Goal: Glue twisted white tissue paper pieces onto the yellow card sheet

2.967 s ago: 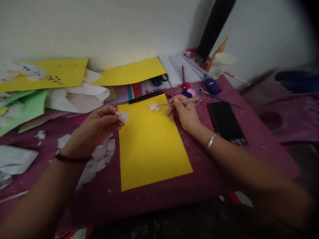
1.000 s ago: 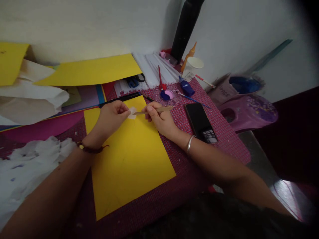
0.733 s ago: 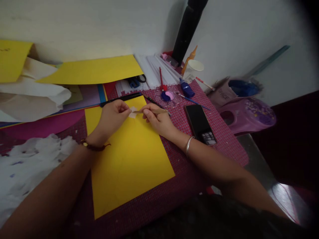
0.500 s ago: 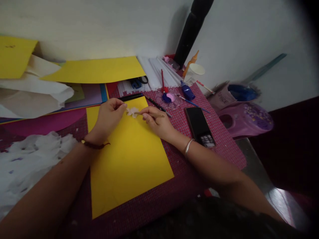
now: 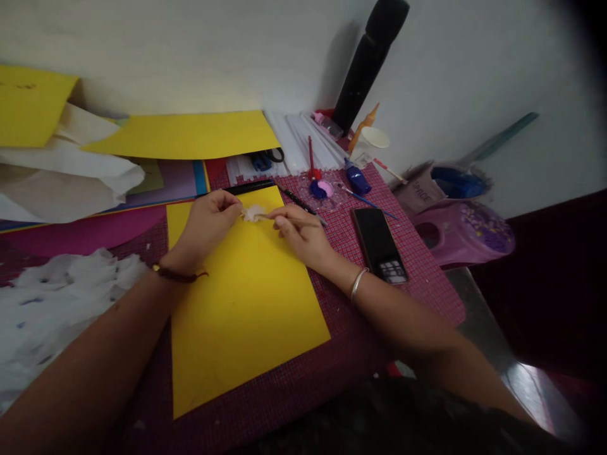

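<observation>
A yellow sheet (image 5: 241, 303) lies on a red checked mat (image 5: 360, 297). Near its top edge sits a small white tissue piece (image 5: 253, 213). My left hand (image 5: 207, 222) is curled, its fingertips pinching the left side of the tissue piece. My right hand (image 5: 300, 232) grips a thin wooden stick (image 5: 290, 219) like a pen, the tip touching the tissue from the right.
A black phone (image 5: 378, 243) lies right of the sheet. Behind are a black pen (image 5: 250, 187), paint palette (image 5: 320, 188), blue bottle (image 5: 357, 177), white cup (image 5: 371, 139), scissors (image 5: 263, 159). Torn white tissue (image 5: 52, 297) heaps at left; coloured papers (image 5: 184, 135) lie at the back.
My left hand carried a tissue piece from the left to the top of the yellow sheet and set it down; the stick tip in my right hand came onto it. The view shifted right.
</observation>
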The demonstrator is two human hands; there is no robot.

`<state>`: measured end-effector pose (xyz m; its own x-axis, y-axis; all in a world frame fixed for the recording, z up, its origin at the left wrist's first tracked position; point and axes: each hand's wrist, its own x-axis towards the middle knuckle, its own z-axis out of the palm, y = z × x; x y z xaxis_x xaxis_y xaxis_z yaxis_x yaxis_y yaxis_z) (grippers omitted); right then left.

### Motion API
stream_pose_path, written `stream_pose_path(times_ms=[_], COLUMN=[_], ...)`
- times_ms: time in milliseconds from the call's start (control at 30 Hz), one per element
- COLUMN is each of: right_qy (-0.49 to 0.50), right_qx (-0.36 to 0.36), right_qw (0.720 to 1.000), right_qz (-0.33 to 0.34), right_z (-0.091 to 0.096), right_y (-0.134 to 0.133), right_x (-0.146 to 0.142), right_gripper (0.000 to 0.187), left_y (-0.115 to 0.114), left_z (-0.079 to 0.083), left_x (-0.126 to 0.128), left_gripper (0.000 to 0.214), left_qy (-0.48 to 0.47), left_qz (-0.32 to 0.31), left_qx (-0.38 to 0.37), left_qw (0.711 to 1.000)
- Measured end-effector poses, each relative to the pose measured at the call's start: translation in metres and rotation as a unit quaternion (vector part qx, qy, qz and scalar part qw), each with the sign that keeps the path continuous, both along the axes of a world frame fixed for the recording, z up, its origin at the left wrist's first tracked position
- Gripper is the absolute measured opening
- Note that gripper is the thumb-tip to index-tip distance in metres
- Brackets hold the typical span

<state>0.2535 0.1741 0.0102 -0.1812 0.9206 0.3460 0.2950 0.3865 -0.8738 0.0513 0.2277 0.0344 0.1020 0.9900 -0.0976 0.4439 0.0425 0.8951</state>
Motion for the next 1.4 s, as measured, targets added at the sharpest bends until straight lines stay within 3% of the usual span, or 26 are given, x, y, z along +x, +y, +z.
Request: stream_pose_path(times_ms=[167, 333, 467, 667, 933, 1133, 1300, 1400], right_qy=[0.156, 0.184, 0.200, 0.193, 0.162, 0.179, 0.202, 0.198], right_qx=[-0.088, -0.120, -0.107, -0.100, -0.108, -0.103, -0.096, -0.098], right_qw=[0.982, 0.975, 0.974, 0.976, 0.981, 0.979, 0.974, 0.974], right_qz=[-0.056, -0.038, -0.023, -0.011, -0.007, -0.004, -0.033, -0.043], right_z=[-0.003, -0.002, -0.002, -0.003, -0.004, -0.005, -0.004, -0.003], right_y=[0.003, 0.002, 0.003, 0.003, 0.003, 0.005, 0.006, 0.006], right_x=[0.001, 0.003, 0.000, -0.001, 0.000, 0.000, -0.002, -0.003], right_gripper=[0.042, 0.043, 0.041, 0.041, 0.037, 0.035, 0.034, 0.036], left_y=[0.007, 0.011, -0.006, -0.034, -0.050, -0.052, -0.043, -0.034], left_z=[0.008, 0.044, 0.064, 0.047, 0.046, 0.041, 0.065, 0.083], left_x=[-0.008, -0.060, -0.115, -0.156, -0.161, -0.157, -0.143, -0.117], left_gripper=[0.012, 0.012, 0.013, 0.017, 0.030, 0.023, 0.034, 0.029], left_qy=[-0.126, -0.129, -0.004, 0.236, 0.291, 0.333, 0.274, 0.226], left_qz=[0.016, 0.043, 0.036, -0.056, -0.154, -0.169, -0.164, -0.115], left_qx=[-0.085, -0.103, -0.087, -0.114, -0.060, -0.013, 0.084, 0.110], left_qw=[0.988, 0.985, 0.996, 0.963, 0.942, 0.928, 0.944, 0.961])
